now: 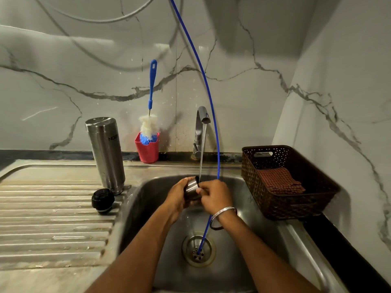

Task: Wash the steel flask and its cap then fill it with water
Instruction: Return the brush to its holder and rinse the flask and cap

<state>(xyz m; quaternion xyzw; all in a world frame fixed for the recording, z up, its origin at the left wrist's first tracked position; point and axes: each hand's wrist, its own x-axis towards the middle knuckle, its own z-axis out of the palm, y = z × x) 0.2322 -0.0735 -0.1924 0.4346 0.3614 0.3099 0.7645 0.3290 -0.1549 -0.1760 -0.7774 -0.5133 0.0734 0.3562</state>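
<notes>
Under the tap (202, 119), both hands' fingers (198, 190) grip the cap (191, 187), mid-rinse; flask (105, 153) stands unfilled.

Upturned steel flask (105, 152) bears inverted dark lettering, not clearly readable

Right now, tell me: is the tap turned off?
No. Water runs from the tap onto the steel cap that both hands hold over the sink.
</notes>
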